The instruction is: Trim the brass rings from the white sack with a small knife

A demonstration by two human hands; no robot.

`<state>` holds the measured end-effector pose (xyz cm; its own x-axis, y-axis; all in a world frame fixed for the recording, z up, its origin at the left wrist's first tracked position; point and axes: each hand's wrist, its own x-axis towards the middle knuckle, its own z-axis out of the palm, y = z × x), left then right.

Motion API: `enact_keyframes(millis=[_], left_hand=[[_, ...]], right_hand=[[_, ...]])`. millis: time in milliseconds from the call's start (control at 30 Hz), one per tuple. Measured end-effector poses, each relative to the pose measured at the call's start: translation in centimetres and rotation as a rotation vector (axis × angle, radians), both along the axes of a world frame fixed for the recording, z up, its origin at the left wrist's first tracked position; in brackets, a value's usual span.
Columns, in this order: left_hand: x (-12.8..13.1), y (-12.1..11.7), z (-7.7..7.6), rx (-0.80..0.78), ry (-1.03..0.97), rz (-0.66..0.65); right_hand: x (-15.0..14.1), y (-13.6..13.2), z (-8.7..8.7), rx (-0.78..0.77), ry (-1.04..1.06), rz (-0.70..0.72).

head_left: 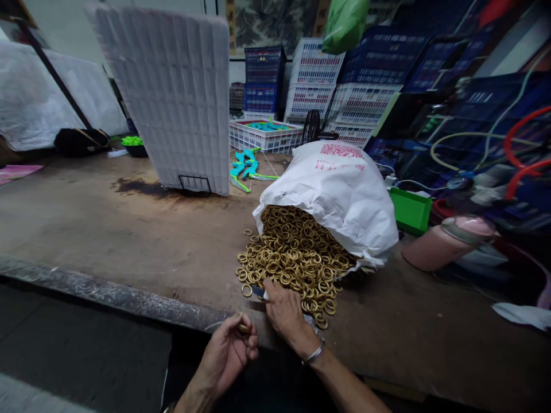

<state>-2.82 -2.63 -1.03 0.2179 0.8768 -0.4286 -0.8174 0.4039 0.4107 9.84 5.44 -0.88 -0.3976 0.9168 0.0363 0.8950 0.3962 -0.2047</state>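
Note:
My left hand [232, 351] is closed in front of the table's edge, thumb and fingers pinching a gold-coloured ring [243, 328]. To its right, my right hand [284, 311] rests at the near side of a heap of gold-coloured rings [293, 261], its fingers curled. A narrow, dark, blade-like tool [258, 291] pokes out left of those fingers; the part under the hand is hidden, and a bit of white shows at the thumb. The rings spill from the mouth of a white woven sack [340, 195] lying on its side.
On the brown table [107, 235] stands a tall white ribbed panel [172, 97]. Turquoise and green toy bows [245, 166] lie behind the sack. A pink bottle [447, 244] and a green tray [411, 211] are on the right. Stacked crates [316, 71] line the back.

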Motion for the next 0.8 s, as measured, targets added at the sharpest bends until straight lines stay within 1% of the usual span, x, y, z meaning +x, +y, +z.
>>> enact_keyframes(millis=[100, 167, 300, 467, 533, 633, 733, 800], left_hand=[[-0.1, 0.7, 0.1, -0.025, 0.027, 0.009], [0.1, 1.3, 0.3, -0.007, 0.134, 0.021], [0.8, 2.9, 0.6, 0.094, 0.382, 0.028], [1.7, 4.9, 0.7, 0.135, 0.617, 0.056], [1.9, 5.5, 0.8, 0.147, 0.651, 0.039], [2.0, 6.1, 1.0, 0.157, 0.634, -0.005], [2.2, 6.4, 1.1, 0.17, 0.623, -0.047], [2.5, 6.4, 1.1, 0.192, 0.653, -0.044]], right_hand=[[0.5, 0.4, 0.3, -0.01, 0.114, 0.013], [1.0, 0.7, 0.2, -0.027, 0.226, 0.013], [2.1, 1.2, -0.5, -0.064, 0.424, 0.006], [2.9, 1.6, -0.8, -0.079, 0.55, 0.014], [3.0, 1.7, -0.6, -0.096, 0.602, 0.01], [2.9, 1.7, 0.0, -0.165, 0.708, 0.021], [2.8, 1.5, 0.7, -0.307, 0.821, 0.038], [2.7, 1.3, 1.0, -0.407, 0.884, 0.031]])
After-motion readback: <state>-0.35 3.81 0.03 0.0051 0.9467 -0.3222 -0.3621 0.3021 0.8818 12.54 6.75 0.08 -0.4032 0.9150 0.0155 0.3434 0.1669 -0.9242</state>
